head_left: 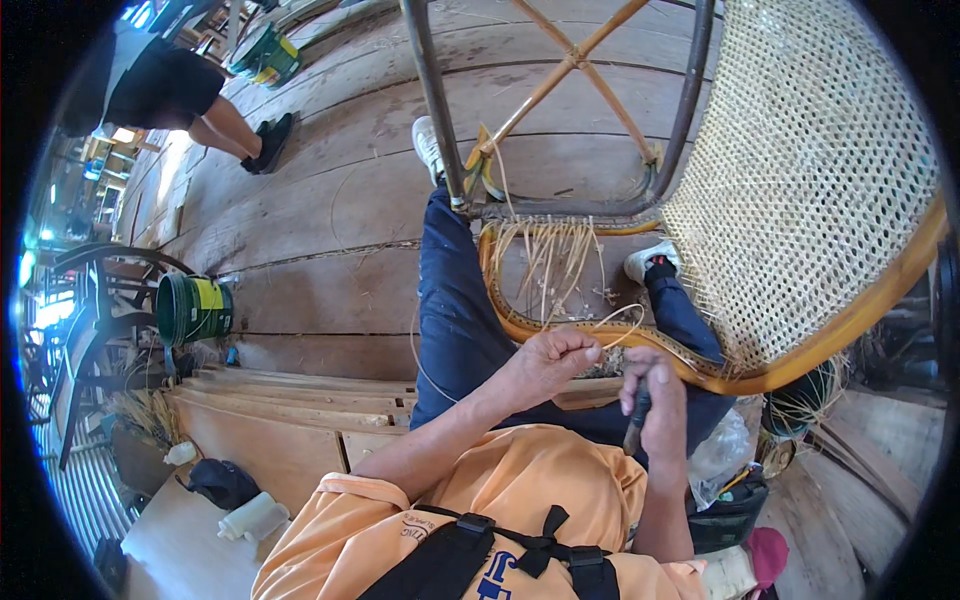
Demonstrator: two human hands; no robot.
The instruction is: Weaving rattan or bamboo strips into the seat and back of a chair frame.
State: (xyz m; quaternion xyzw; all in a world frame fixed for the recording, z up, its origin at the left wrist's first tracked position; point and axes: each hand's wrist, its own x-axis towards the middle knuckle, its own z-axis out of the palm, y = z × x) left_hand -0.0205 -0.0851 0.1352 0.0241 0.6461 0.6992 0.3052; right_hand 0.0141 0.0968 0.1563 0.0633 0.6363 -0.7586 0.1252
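Observation:
A rattan chair frame (820, 345) lies tipped across my lap, its woven cane panel (800, 180) up at the right. My left hand (548, 360) pinches a thin pale cane strand (615, 318) that loops near the curved wooden rim. Just to its right, my right hand (658, 405) is closed around a dark-handled tool (636, 420), held upright against the rim. Loose cane ends (555, 262) hang from the frame's edge above my knees.
A green bucket (193, 308) lies on the plank floor at left, another (262, 55) at the top. A person's legs (215, 115) stand at upper left. Wooden boards (290, 395), a white bottle (252, 517) and a dark bag (222, 482) sit at lower left; a tool bag (735, 500) at right.

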